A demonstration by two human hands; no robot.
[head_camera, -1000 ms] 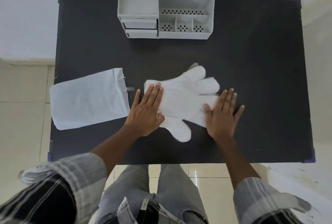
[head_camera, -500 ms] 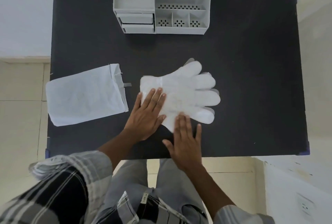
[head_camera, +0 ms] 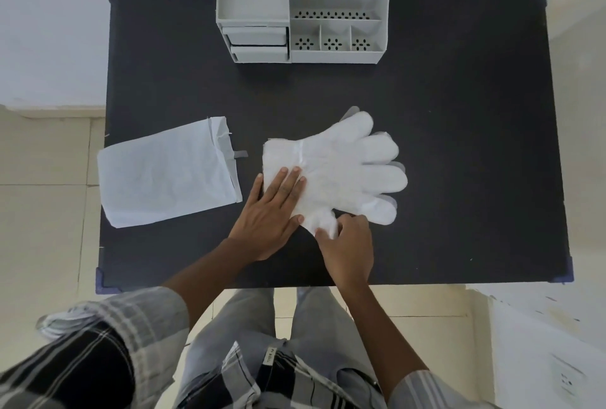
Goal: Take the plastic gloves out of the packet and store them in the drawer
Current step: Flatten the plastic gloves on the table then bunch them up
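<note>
— Gloves first: how will that stack handle?
— Thin plastic film, so I judge it very light, limp and slippery; the sheets would likely slide apart if lifted by one corner. The plastic gloves [head_camera: 341, 172] lie flat mid-desk, out of the packet [head_camera: 164, 175], which sits just left of them.
— And the hands?
— The right hand [head_camera: 347, 251], nearest, has its fingers [head_camera: 323, 234] closed on the glove thumb at the stack's near edge. The left hand [head_camera: 270, 215] lies flat, fingers spread, pressing the cuff end.
— Where to take hold?
— Probably the cuff end, pinching the whole stack, or fold it first; the splayed glove fingers look wider than a drawer.
— Room?
— Bare dark desk [head_camera: 475, 146] to the right and beyond, well clear of the edges. At the far edge the organiser [head_camera: 305, 5] shows two drawers [head_camera: 255, 44] on its left, both closed.
</note>
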